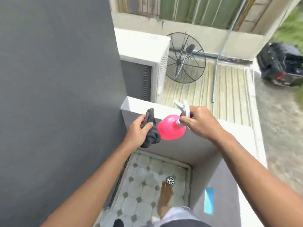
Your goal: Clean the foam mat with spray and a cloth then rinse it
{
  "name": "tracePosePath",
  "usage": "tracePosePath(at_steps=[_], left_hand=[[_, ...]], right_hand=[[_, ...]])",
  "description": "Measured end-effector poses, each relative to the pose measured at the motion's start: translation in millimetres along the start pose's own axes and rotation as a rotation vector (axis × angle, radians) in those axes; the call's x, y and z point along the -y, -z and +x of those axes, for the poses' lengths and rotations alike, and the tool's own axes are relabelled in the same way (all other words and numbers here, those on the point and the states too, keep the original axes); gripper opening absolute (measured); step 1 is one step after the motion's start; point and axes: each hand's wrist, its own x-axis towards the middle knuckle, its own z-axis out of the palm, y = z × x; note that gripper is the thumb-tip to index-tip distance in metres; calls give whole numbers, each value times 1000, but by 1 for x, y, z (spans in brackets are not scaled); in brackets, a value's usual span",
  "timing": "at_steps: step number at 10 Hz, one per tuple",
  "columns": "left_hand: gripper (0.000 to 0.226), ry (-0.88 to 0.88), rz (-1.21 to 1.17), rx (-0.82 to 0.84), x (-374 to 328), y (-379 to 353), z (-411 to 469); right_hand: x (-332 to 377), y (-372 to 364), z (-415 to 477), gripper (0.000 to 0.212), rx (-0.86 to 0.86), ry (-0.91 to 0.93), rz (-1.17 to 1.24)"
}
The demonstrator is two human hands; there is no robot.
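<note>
My left hand (139,130) grips a crumpled dark grey cloth (151,131) that hangs down from my fingers. My right hand (199,123) is closed around the white trigger head of a pink spray bottle (171,129), held up just in front of the white ledge (164,112) of the balcony wall. The bottle and cloth almost touch. A light blue strip (209,200) leans against the wall at the lower right; whether it is the foam mat I cannot tell.
I stand barefoot (165,194) on a tiled floor with a round metal drain (170,180). A grey wall (57,79) fills the left. Beyond the ledge are an air-conditioner unit (147,63), a mesh satellite dish (186,58) and a dark car (282,64).
</note>
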Motion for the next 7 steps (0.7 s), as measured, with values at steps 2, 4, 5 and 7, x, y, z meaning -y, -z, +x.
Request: tracePosePath(at_steps=[2, 4, 5, 7], left_hand=[[24, 56, 69, 75, -18, -89, 124], [54, 170, 219, 248, -3, -138, 184], [59, 122, 327, 288, 11, -143, 197], [78, 63, 592, 289, 15, -138, 209]], right_hand=[[-73, 44, 76, 31, -84, -210, 1], [-116, 47, 111, 35, -111, -370, 85], [-121, 48, 120, 45, -95, -378, 85], [-124, 53, 120, 73, -38, -413, 77]])
